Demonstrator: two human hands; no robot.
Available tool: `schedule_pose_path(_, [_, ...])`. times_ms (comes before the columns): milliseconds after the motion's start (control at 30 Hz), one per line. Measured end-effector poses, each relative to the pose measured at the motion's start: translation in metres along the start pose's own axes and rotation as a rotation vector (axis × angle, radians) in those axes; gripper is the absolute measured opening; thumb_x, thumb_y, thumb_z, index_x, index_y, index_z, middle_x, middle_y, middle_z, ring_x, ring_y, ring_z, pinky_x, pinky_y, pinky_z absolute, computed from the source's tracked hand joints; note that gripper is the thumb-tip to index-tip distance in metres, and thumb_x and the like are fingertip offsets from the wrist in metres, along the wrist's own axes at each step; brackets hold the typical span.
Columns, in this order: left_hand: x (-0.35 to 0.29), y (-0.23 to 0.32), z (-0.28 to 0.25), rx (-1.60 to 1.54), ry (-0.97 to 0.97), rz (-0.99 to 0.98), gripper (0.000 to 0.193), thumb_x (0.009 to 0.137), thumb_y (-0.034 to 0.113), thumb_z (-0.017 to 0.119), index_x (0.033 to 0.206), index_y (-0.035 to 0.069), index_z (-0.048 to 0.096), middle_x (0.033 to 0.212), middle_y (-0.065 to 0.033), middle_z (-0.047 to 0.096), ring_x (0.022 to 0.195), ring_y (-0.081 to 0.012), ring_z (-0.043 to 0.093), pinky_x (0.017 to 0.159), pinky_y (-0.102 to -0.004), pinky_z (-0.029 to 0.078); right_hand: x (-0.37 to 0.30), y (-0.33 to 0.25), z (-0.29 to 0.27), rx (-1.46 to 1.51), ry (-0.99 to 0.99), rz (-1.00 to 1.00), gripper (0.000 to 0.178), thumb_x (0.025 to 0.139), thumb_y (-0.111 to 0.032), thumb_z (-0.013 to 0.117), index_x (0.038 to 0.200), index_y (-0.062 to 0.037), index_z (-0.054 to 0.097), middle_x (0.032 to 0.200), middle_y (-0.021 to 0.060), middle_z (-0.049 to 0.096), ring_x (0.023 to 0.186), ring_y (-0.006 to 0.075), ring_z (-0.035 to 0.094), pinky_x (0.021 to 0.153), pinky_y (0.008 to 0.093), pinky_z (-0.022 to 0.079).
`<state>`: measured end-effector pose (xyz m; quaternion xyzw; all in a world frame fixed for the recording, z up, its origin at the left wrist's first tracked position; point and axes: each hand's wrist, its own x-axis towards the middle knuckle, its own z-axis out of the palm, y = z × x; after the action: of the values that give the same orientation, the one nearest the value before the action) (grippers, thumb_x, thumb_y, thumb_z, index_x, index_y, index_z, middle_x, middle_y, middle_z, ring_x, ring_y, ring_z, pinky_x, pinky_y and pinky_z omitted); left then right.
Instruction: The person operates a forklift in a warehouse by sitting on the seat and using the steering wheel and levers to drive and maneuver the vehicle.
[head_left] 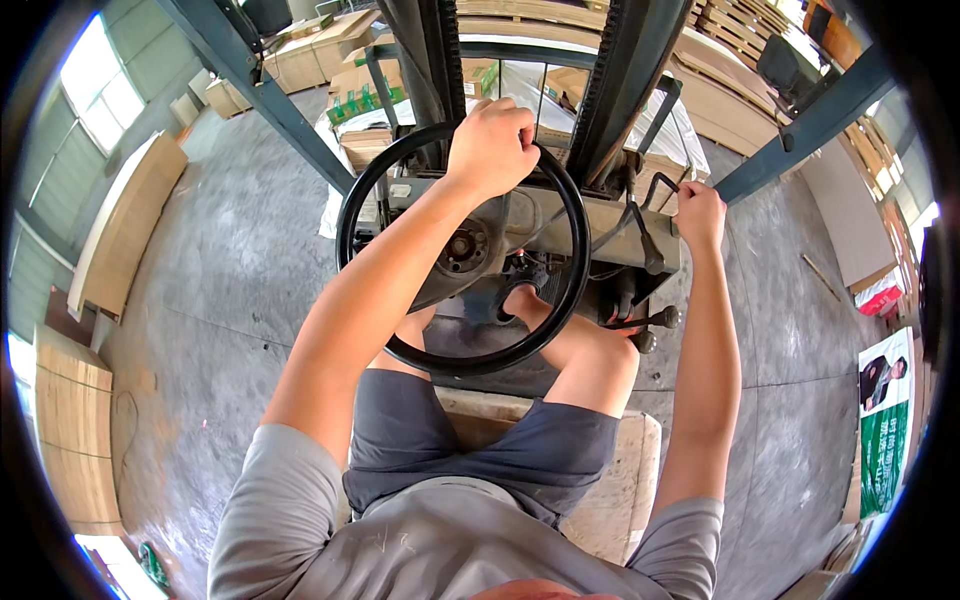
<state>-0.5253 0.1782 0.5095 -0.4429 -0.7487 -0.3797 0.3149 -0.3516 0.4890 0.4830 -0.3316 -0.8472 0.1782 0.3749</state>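
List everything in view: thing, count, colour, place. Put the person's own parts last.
steering wheel: one, black, centre
control levers: several, black, right of the wheel
mast: one, dark, ahead
cardboard boxes: several, brown with green, ahead on the forks side
wooden boards: stacks, pale, left and top right
concrete floor: grey, all round
seat: one, beige, below
left hand: grip on the wheel top
right hand: grip on a lever

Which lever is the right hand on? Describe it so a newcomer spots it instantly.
Start at the black steering wheel gripped by the left hand. Right of it, levers rise from the dashboard. The right hand grips the rightmost lever, a thin bent black rod; the others, nearer the knee, stand free.
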Motion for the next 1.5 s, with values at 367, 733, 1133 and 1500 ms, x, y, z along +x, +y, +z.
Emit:
schedule_pose_path(367, [0.001,-0.003,-0.001,-0.002,-0.007,0.005,0.011,0.074,0.01,0.07,0.073,0.009,0.06,0.086,-0.0091,0.062,0.094,-0.0335,0.062,0.082,-0.0455,0.052,0.006,0.006,0.002,-0.019,-0.006,-0.014,0.024,0.093,-0.024,0.061,0.103,-0.0109,0.079,0.095,0.0189,0.075,0.09,0.0399,0.072,0.082,0.0452,0.058])
schedule_pose_path(733, [0.009,-0.004,0.004,-0.077,0.025,0.024,0.011,0.072,0.012,0.072,0.077,0.01,0.063,0.087,-0.0079,0.064,0.093,-0.032,0.065,0.079,-0.0446,0.054,-0.105,0.003,0.004,-0.268,-0.139,-0.627,0.019,0.092,-0.026,0.068,0.096,-0.0104,0.078,0.115,0.0106,0.074,0.109,0.0346,0.067,0.09,0.0479,0.055])
schedule_pose_path(1133, [0.011,-0.019,-0.011,-0.048,0.052,0.08,0.014,0.077,0.001,0.067,0.079,0.003,0.054,0.079,-0.0124,0.054,0.074,-0.0327,0.056,0.069,-0.041,0.046,-0.039,-0.064,0.019,-0.499,-0.219,-0.352,0.01,0.086,-0.008,0.068,0.09,-0.0043,0.077,0.104,0.0149,0.073,0.096,0.0334,0.074,0.079,0.0442,0.061])
schedule_pose_path(1500, [0.017,-0.02,-0.013,-0.022,0.065,0.089,0.012,0.077,0.001,0.066,0.08,0.002,0.054,0.08,-0.0131,0.053,0.077,-0.0345,0.056,0.072,-0.0419,0.046,-0.01,-0.077,0.022,-0.482,-0.197,-0.336,0.009,0.083,-0.009,0.072,0.087,-0.0053,0.078,0.097,0.0146,0.077,0.092,0.0326,0.076,0.077,0.0432,0.061])
